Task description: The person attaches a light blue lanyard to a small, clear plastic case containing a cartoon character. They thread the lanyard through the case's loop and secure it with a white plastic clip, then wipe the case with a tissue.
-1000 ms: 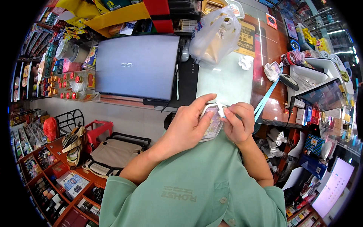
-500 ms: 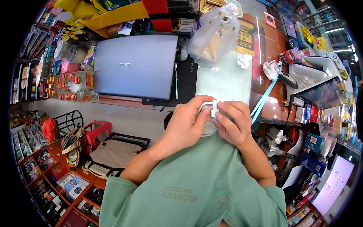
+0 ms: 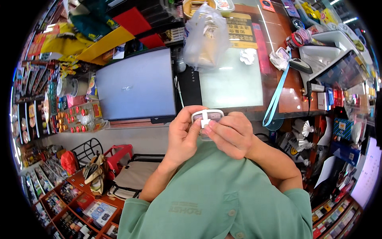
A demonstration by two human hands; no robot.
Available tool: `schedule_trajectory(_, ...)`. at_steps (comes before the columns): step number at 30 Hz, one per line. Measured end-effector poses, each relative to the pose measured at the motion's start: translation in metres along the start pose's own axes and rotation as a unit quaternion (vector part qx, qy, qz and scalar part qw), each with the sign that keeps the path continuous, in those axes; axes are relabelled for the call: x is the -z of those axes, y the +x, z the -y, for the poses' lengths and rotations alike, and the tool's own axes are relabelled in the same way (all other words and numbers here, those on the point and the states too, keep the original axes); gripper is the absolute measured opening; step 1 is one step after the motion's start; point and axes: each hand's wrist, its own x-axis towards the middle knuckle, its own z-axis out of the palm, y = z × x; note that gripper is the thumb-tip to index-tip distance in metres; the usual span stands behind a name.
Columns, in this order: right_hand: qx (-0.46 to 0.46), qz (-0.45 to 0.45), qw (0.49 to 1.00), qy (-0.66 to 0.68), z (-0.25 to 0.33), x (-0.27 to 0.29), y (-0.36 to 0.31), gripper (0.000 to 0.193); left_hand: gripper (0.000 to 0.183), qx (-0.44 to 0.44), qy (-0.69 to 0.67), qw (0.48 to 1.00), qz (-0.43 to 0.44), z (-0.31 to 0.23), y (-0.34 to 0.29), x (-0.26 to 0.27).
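Note:
In front of my chest, both hands hold a small clear plastic container (image 3: 215,115) with a rounded white rim. My left hand (image 3: 184,132) is closed around its left side, thumb pressed near the middle. A white latch-like tab (image 3: 205,119) crosses the rim toward me. My right hand (image 3: 234,135) closes on the container from the right, its fingertips against the lower end of that tab. What lies inside the container I cannot make out. Part of its lower body shows between my hands.
Beyond my hands is a counter with a closed blue-grey laptop (image 3: 135,85), a tied plastic bag (image 3: 207,40), crumpled tissue (image 3: 248,56) and a light-blue strap (image 3: 278,93). A tilted dark screen (image 3: 342,71) stands at right. Stocked shelves and a beige chair or bag (image 3: 137,175) lie at left.
The container has turned so its white rim faces up more openly. My right fingers have come onto the white tab's lower end. The whole view has shifted and tilted.

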Motion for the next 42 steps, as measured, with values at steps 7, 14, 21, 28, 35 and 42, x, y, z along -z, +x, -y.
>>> schedule_trajectory(7,-0.018,-0.02,0.999,-0.017,0.003,-0.001,0.007,0.031,0.023,0.003,-0.095,0.994,0.052,0.011,0.008,0.015)
schedule_trajectory(14,-0.041,-0.008,0.999,-0.03,0.006,0.002,0.009,0.028,0.023,-0.001,-0.075,0.996,0.047,0.012,0.008,0.014)
schedule_trajectory(21,-0.099,-0.004,0.995,-0.023,-0.004,0.009,-0.003,0.033,0.022,0.015,-0.011,1.0,-0.005,-0.012,0.007,-0.003)
schedule_trajectory(28,-0.225,0.025,0.974,0.026,-0.012,0.013,0.004,0.023,0.016,0.056,0.114,0.992,0.019,-0.008,-0.005,-0.014)
schedule_trajectory(35,-0.457,0.051,0.866,0.195,-0.016,0.025,0.009,0.01,0.019,0.042,0.154,0.987,0.033,-0.015,0.001,-0.007)
schedule_trajectory(42,-0.489,0.061,0.843,0.214,-0.025,0.033,0.016,0.008,0.017,0.059,0.14,0.988,0.031,-0.019,0.002,-0.008)
